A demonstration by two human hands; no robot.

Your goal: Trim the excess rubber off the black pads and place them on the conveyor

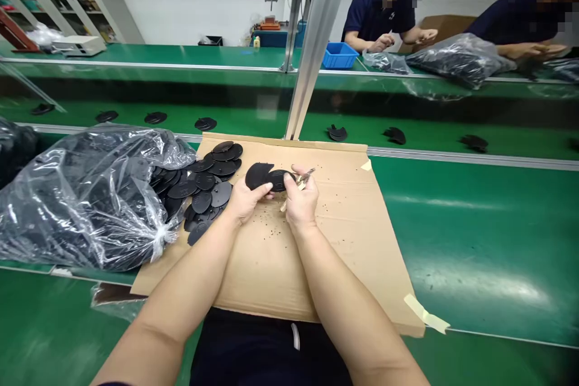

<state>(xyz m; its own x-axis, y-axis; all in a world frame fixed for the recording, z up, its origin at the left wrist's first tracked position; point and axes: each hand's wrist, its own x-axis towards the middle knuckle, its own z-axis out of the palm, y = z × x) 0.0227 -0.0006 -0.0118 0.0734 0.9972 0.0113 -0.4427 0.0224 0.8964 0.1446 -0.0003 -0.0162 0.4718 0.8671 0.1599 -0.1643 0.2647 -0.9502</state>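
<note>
Over the cardboard sheet (353, 241), my left hand (244, 200) is closed on a black plastic disc with a notch in its edge (259, 175). My right hand (302, 202) pinches a second black disc (278, 180) between thumb and fingers; the two discs touch or overlap. Also in that hand is a small tool with a metal tip and pale handles (306, 178), its kind not clear. Left of my hands lies a heap of black discs (221, 194), spilling from a clear plastic bag (90, 205). Dark crumbs dot the cardboard below.
Beyond the cardboard, black pieces (337, 132) lie spaced along a green belt (253, 117). A metal post (312, 42) rises behind the cardboard. Two people (380, 15) work across the line, near a blue bin (340, 55) and a filled plastic bag (461, 59). Tape (426, 313) marks the front right corner.
</note>
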